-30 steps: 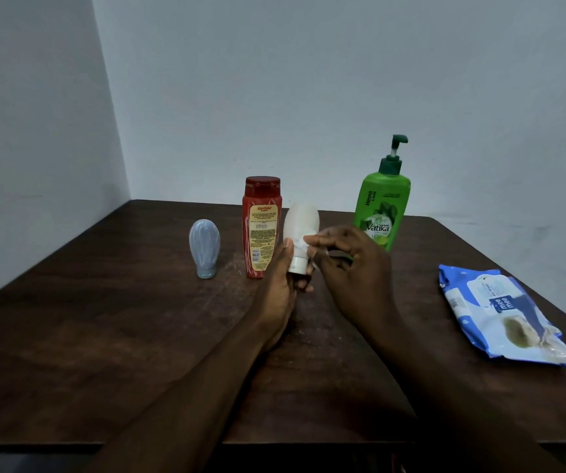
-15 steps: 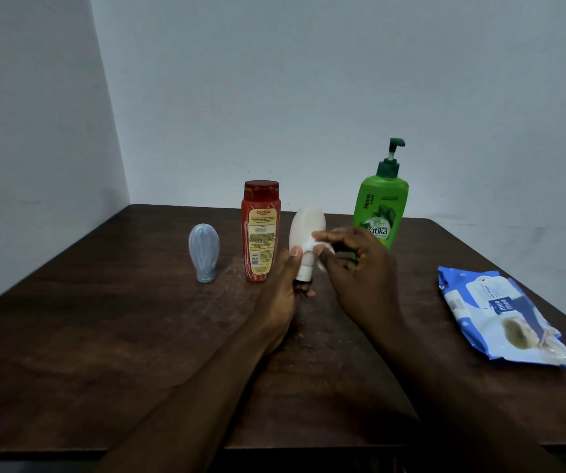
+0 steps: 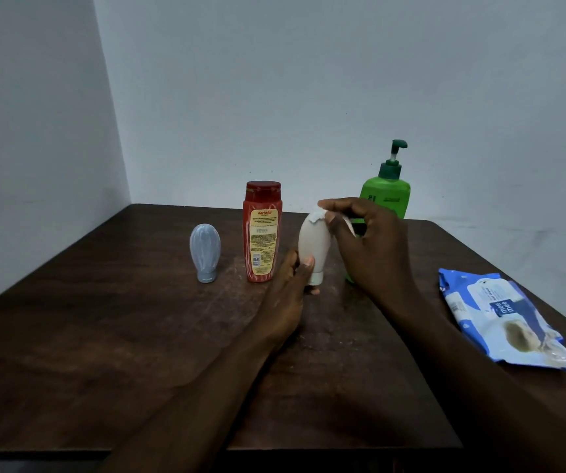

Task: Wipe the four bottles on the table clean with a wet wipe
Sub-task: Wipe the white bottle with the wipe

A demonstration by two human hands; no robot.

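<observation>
Now, bottles: four on the dark wooden worktop [image 3: 104,336], in a loose row across its far half; one grey-blue bottle [image 3: 205,250], one red bottle [image 3: 261,233], one white bottle [image 3: 314,244], one green pump bottle [image 3: 386,196]
Order from your left: grey-blue, red, white, green; the grey-blue one stands on its narrow end, apart from the red one, which stands upright with its label towards you
White bottle: cap downward, between the red and the green, just beside the red; whether its cap touches the worktop you cannot tell
Left grip [image 3: 285,302]: one; curled round the lower part of the white bottle, thumb on its near face, a fingertip showing below the cap
Right grip [image 3: 370,247]: one; pinching the wet wipe [image 3: 317,216] against the rounded top of the white bottle
Wet wipe: one small white piece; draped over the bottle's top and running in under your fingers
Wipes pack [image 3: 500,322]: one; blue and white, lying flat at your right, well apart from the bottles
In the way: your right grip hides the lower body of the green pump bottle; both forearms cross the near worktop
Around: two pale walls meeting in a corner behind the worktop
</observation>
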